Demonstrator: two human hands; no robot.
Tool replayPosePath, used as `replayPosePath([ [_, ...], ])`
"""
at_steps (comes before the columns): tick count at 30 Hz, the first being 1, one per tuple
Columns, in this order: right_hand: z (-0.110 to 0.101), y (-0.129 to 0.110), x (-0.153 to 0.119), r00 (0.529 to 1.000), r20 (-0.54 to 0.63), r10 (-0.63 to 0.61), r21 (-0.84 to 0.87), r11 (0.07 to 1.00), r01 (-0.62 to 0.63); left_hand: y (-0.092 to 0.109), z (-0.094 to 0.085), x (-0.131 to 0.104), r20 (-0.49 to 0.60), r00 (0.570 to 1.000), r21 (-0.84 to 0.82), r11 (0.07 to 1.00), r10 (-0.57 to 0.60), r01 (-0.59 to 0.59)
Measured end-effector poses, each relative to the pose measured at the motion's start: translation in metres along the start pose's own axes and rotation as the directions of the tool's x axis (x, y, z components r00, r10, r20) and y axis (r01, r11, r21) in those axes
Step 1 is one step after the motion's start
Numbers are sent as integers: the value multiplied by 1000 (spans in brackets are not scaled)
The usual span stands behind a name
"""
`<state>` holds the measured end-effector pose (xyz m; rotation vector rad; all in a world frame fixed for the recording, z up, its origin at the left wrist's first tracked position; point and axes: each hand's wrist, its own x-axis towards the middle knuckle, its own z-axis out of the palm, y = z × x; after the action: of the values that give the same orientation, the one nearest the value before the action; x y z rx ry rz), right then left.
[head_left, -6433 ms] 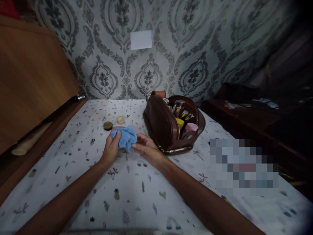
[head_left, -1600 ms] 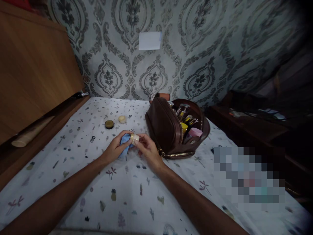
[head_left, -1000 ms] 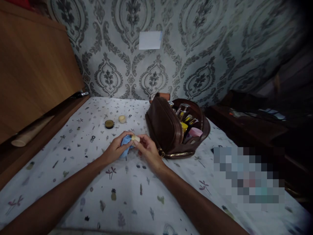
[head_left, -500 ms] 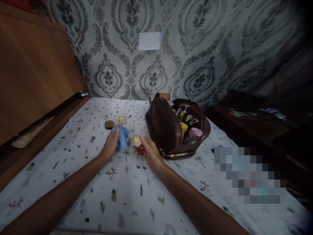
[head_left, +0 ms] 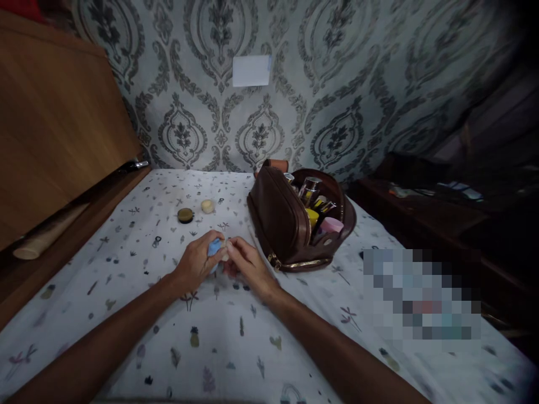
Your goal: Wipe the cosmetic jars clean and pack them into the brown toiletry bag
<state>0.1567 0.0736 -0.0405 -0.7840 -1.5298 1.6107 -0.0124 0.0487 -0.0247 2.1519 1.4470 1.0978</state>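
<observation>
My left hand (head_left: 197,259) is closed round a crumpled blue cloth (head_left: 214,247). Close against it, my right hand (head_left: 248,262) pinches a small cream-coloured jar (head_left: 225,251), mostly hidden by the fingers. Cloth and jar meet between the two hands, just above the patterned sheet (head_left: 219,348). Beyond my left hand lie a small round olive-and-black pot (head_left: 185,215) and another small cream jar (head_left: 208,206). To the right of my hands stands an unzipped brown leather toiletry bag (head_left: 278,219), with bottles and a pink item (head_left: 331,225) showing inside.
A wooden cabinet (head_left: 63,112) borders the left side, with a rolled tube (head_left: 46,235) on its ledge. Patterned wallpaper rises behind, bearing a white plate (head_left: 251,70). A blurred-out patch (head_left: 421,297) covers something at the right. Dark furniture (head_left: 404,219) stands beyond it.
My hands have come together, bringing the cream jar from beside the cloth to against it. My left hand has moved nearer, away from the olive pot. The view has shifted slightly.
</observation>
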Motion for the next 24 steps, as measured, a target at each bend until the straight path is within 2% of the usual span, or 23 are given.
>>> replayPosePath([
  [4, 1, 1, -2, 1000, 5, 4, 52, 999, -5, 3, 1, 0, 1, 1000, 9, 1000, -27, 27],
  [10, 1, 0, 0, 998, 25, 61, 139, 988, -64, -1, 2, -2, -14, 1000, 70, 997, 21, -20],
  [12, 1, -1, 0, 997, 18, 80, 204, 976, -82, -4, 2, -3, -25, 997, 69, 995, 79, -77],
  [15, 3, -2, 0, 992, 32, 122, 290, 949, -126, -8, 2, -3, -61, 971, 115, 968, 232, -224],
  [19, 5, -3, 0, 985, 81, 153, 294, 941, -170, -8, 3, -4, -74, 927, 181, 919, 369, -351],
  [21, 5, -3, 1, 986, 84, 144, 304, 939, -163, -7, 3, -4, -90, 930, 174, 925, 358, -339],
  [24, 5, 0, 2, 988, 66, 141, 338, 928, -155, -3, 1, -4, -96, 967, 94, 969, 237, -228],
])
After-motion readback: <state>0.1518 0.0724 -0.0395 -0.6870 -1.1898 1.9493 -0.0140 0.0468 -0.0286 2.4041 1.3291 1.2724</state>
